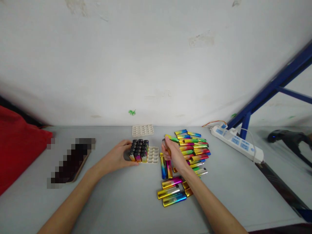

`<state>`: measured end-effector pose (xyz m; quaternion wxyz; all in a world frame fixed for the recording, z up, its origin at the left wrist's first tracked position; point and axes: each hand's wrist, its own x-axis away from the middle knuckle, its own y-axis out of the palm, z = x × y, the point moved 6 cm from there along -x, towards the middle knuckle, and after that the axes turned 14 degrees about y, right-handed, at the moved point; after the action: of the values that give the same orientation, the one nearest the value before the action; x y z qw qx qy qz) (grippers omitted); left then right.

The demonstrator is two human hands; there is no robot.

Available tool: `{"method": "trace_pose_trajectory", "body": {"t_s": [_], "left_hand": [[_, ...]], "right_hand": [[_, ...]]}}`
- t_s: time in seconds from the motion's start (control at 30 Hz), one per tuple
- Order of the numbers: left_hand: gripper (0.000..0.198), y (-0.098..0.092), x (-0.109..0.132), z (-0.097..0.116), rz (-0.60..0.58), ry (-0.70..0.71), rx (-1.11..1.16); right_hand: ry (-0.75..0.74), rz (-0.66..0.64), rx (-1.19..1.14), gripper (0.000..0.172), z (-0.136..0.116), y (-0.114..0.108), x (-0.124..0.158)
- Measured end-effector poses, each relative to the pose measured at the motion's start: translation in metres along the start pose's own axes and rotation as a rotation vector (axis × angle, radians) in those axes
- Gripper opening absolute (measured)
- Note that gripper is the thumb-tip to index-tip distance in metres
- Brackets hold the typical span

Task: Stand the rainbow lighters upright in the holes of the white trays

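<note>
A white tray (153, 155) with rows of round pockets stands on the table. Upright lighters (138, 157) with black tops and shiny coloured bodies fill its left part, while pockets at its right are bare. My left hand (122, 154) curls round the left side of the tray, thumb along the front edge and fingers behind the lighters. To the right of the tray, my right hand (173, 152) is closed on a single lighter (164, 142), whose dark end shows above the fingers. Beneath and around that hand lies a loose pile of metallic lighters (195, 151).
A second white tray (142, 130) lies behind, near the wall. A power strip (236, 143) with cables is at the right, by a blue metal frame (246, 110). At the left are a phone-like dark object (75, 162), partly pixelated, and red cloth (21, 146).
</note>
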<state>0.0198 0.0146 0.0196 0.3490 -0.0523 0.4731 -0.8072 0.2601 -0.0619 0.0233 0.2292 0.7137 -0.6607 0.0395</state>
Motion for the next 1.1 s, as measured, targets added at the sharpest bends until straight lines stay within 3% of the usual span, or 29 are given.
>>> {"method": "trace_pose_trajectory", "body": {"t_s": [0.37,0.57,0.73,1.1], "left_hand": [[0.055,-0.001,0.003,0.009,-0.023,-0.010,-0.013],[0.055,-0.001,0.003,0.010,-0.009,0.014,-0.017],[0.058,0.000,0.005,0.007,-0.017,-0.005,-0.011],[0.060,0.002,0.007,0.006,-0.020,0.013,0.006]], "right_hand": [[0.124,0.005,-0.168,0.054,0.014,0.011,0.001],[0.098,0.034,-0.183,0.064,0.012,0.008,0.000],[-0.024,0.037,-0.169,0.069,0.009,0.006,-0.004],[-0.412,0.215,0.341,0.027,-0.001,-0.006,0.001]]}}
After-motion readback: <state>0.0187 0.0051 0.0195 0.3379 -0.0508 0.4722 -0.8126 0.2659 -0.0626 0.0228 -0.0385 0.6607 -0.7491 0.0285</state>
